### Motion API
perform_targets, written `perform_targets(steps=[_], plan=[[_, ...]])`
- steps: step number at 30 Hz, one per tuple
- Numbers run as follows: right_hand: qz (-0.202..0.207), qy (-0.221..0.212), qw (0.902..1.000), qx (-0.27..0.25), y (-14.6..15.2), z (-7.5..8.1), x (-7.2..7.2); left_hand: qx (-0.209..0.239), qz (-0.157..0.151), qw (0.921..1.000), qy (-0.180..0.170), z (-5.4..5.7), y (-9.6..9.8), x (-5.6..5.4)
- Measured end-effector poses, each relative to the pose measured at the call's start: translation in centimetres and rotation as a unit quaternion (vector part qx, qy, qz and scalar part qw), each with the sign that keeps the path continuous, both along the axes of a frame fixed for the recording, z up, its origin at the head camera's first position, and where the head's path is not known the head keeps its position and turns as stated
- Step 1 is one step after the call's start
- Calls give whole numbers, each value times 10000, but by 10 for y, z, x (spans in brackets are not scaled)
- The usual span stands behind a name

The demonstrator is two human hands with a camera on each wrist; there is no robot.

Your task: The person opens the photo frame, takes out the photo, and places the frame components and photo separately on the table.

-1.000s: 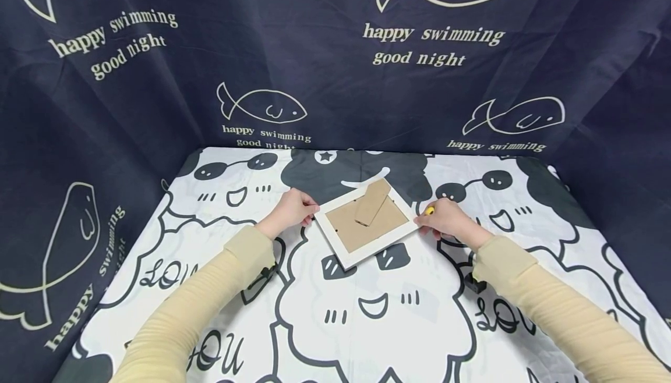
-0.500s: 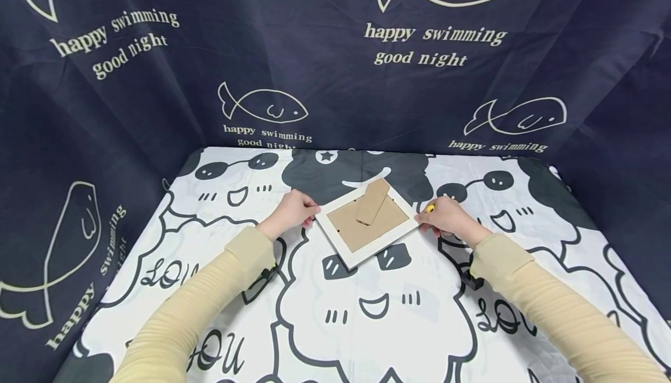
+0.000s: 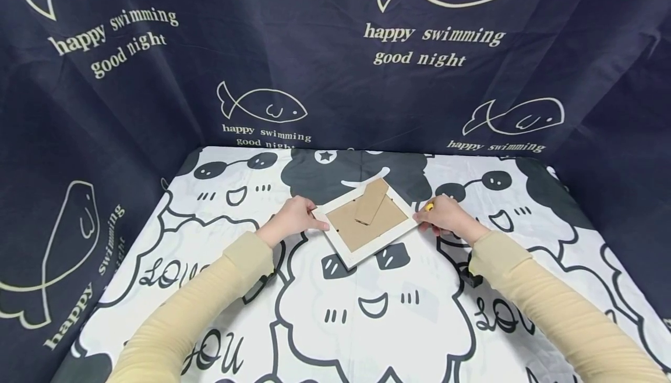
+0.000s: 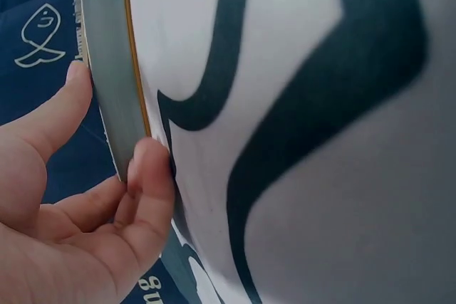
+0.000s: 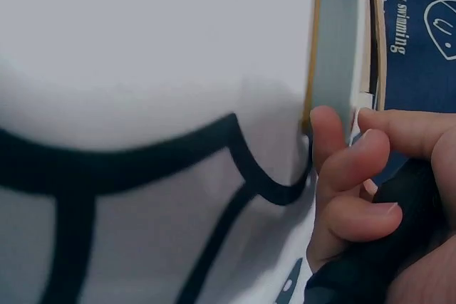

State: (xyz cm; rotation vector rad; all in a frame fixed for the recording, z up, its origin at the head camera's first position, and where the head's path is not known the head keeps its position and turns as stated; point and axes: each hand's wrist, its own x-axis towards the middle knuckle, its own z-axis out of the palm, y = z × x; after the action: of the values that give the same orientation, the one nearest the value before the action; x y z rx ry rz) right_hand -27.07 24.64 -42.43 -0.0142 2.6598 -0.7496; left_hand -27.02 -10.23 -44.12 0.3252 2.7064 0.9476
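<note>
A white picture frame (image 3: pixel 380 241) lies face down and turned at an angle, its brown backing board (image 3: pixel 343 227) and fold-out stand (image 3: pixel 373 199) facing up. My left hand (image 3: pixel 296 217) grips its left corner, thumb on the top face and fingers at the side. At the opposite corner, my right hand (image 3: pixel 442 215) pinches the edge between thumb and fingers. Tucked in the right palm is a black-handled object (image 5: pixel 399 226) with a yellow end (image 3: pixel 429 206); its kind is hidden. Both wrist views show the frame's side (image 4: pixel 114 69) close above the cloth.
A white cloth (image 3: pixel 398 330) with black cartoon sheep covers the table. Dark blue curtains (image 3: pixel 335 51) with fish drawings hang behind and at both sides. A small black device (image 3: pixel 473 278) sits under the right wrist.
My left hand has shifted slightly toward me and to the right along the corner, its thumb now lying over the border. The frame and right hand have hardly moved.
</note>
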Motion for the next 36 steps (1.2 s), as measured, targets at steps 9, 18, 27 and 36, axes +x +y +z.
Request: perform_targets(steps=[9, 18, 27, 36], plan=[[60, 290, 9994, -199, -3, 33, 1, -270, 13, 9996, 55, -1, 1, 4], [66, 1111, 9908, -775, -15, 72, 10, -166, 48, 9998, 83, -2, 3, 6], [-91, 1905, 9474, -2569, -28, 115, 30, -244, -183, 9992, 243, 1, 5, 5], [745, 2134, 7854, -5763, -37, 129, 43, -256, -183, 9995, -39, -2, 6, -2]])
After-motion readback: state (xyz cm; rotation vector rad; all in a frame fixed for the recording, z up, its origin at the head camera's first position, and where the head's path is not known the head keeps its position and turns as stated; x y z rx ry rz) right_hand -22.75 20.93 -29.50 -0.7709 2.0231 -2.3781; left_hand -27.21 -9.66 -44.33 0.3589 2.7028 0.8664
